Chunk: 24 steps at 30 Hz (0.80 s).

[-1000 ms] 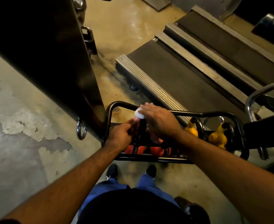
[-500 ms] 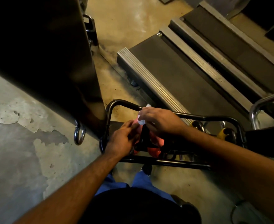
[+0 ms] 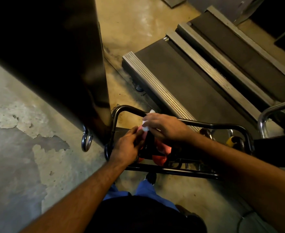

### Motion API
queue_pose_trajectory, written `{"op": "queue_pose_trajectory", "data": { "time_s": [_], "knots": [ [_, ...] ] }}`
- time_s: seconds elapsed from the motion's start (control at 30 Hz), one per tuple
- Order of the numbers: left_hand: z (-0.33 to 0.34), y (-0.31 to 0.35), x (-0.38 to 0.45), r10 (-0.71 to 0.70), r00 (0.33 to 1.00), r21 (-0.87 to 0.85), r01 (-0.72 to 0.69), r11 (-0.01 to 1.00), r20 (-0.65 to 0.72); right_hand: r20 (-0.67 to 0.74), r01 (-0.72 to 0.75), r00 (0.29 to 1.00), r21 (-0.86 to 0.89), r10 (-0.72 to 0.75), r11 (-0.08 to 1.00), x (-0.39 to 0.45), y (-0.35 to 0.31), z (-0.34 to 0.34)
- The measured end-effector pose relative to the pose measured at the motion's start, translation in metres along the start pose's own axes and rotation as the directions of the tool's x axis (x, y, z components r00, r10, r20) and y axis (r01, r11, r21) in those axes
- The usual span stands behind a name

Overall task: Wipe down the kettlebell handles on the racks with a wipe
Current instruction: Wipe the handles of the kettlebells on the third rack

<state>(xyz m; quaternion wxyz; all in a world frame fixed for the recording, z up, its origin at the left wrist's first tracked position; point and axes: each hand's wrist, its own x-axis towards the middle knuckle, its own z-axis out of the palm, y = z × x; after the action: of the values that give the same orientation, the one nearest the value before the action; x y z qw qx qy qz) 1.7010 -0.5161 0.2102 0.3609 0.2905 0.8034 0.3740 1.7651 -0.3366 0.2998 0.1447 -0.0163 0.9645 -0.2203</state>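
A low black tube rack [image 3: 210,126] stands on the floor in front of me, holding red kettlebells [image 3: 160,159] at its left end and a yellow one [image 3: 230,140] further right. My right hand [image 3: 165,126] grips a white wipe [image 3: 146,124] over the top of a red kettlebell's pink handle. My left hand [image 3: 126,148] holds the left side of that same kettlebell, fingers curled round it. The handle itself is mostly hidden under both hands.
A dark metal cabinet [image 3: 54,64] with a hanging hook [image 3: 86,142] stands close on the left. Two treadmill decks [image 3: 188,78] lie beyond the rack. A chrome tube frame [image 3: 269,113] stands at the right. My feet [image 3: 150,177] are just before the rack.
The view has shifted slightly. My right hand with the wipe has slid a little along the handle; my left hand stays on the kettlebell's side.
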Motion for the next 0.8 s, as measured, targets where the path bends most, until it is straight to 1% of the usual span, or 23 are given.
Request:
{"op": "queue_pose_trajectory", "data": {
  "time_s": [0.1,0.13,0.17,0.2,0.23,0.27,0.3,0.37,0.4,0.43,0.5,0.53,0.57,0.6,0.67,0.7,0.73,0.8],
  "knots": [
    [-0.001,0.003,0.003,-0.012,1.000,0.048,0.012,0.999,-0.015,-0.092,-0.125,0.988,0.014,0.126,0.992,0.001,0.003,-0.003],
    [-0.001,0.004,0.003,-0.012,1.000,0.044,0.012,0.999,-0.014,-0.076,-0.133,0.988,-0.003,0.132,0.991,0.003,0.000,-0.003],
    [-0.001,0.004,0.002,-0.011,1.000,0.021,0.011,1.000,-0.009,-0.032,-0.104,0.994,-0.031,0.103,0.994,0.005,-0.006,-0.001],
    [-0.002,0.004,0.000,-0.004,1.000,0.003,0.004,1.000,-0.011,0.005,-0.039,0.999,-0.056,0.039,0.998,0.004,-0.011,0.003],
    [-0.003,0.004,-0.001,0.004,1.000,-0.003,-0.004,1.000,-0.017,0.009,0.047,0.999,-0.078,-0.046,0.996,0.001,-0.014,0.007],
    [-0.004,0.005,-0.001,0.014,1.000,0.008,-0.014,1.000,-0.022,0.000,0.080,0.997,-0.089,-0.080,0.993,-0.003,-0.014,0.008],
    [-0.006,0.007,0.001,0.017,0.999,0.024,-0.016,1.000,-0.028,-0.016,0.033,0.999,-0.077,-0.035,0.996,-0.005,-0.011,0.004],
    [-0.007,0.012,0.004,-0.002,0.999,0.056,0.004,0.998,-0.042,-0.102,-0.136,0.986,0.000,0.135,0.991,-0.006,-0.006,-0.001],
    [-0.008,0.014,0.006,-0.005,0.999,0.058,0.008,0.998,-0.047,-0.119,-0.160,0.980,0.005,0.159,0.987,-0.007,-0.007,-0.001],
    [-0.008,0.013,0.006,-0.008,0.999,0.047,0.010,0.999,-0.042,-0.120,-0.126,0.985,-0.019,0.123,0.992,-0.008,-0.011,0.004],
    [-0.009,0.012,0.004,-0.010,0.999,0.011,0.011,1.000,-0.032,-0.060,0.053,0.997,-0.085,-0.058,0.995,-0.017,-0.016,0.018],
    [-0.009,0.010,0.003,-0.017,0.999,-0.012,0.016,1.000,-0.033,-0.036,0.133,0.990,-0.099,-0.137,0.986,-0.024,-0.017,0.022],
    [-0.009,0.009,0.003,-0.025,0.999,-0.027,0.024,0.999,-0.037,-0.037,0.178,0.982,-0.125,-0.184,0.976,-0.027,-0.013,0.023],
    [-0.010,0.010,0.004,-0.032,0.998,-0.031,0.030,0.999,-0.047,-0.057,0.162,0.984,-0.137,-0.171,0.977,-0.026,-0.009,0.020],
    [-0.010,0.013,0.006,-0.040,0.997,0.004,0.040,0.999,-0.070,-0.135,-0.018,0.991,-0.124,0.001,0.992,-0.019,-0.005,0.010],
    [-0.010,0.014,0.007,-0.046,0.996,0.010,0.047,0.999,-0.074,-0.157,-0.082,0.986,-0.116,0.063,0.990,-0.018,-0.009,0.010],
    [-0.011,0.015,0.008,-0.048,0.996,0.006,0.048,0.999,-0.073,-0.174,-0.079,0.983,-0.117,0.058,0.990,-0.019,-0.015,0.014],
    [-0.011,0.014,0.007,-0.037,0.998,-0.002,0.037,0.999,-0.058,-0.157,0.059,0.984,-0.137,-0.081,0.989,-0.032,-0.029,0.033]
  ]
}}
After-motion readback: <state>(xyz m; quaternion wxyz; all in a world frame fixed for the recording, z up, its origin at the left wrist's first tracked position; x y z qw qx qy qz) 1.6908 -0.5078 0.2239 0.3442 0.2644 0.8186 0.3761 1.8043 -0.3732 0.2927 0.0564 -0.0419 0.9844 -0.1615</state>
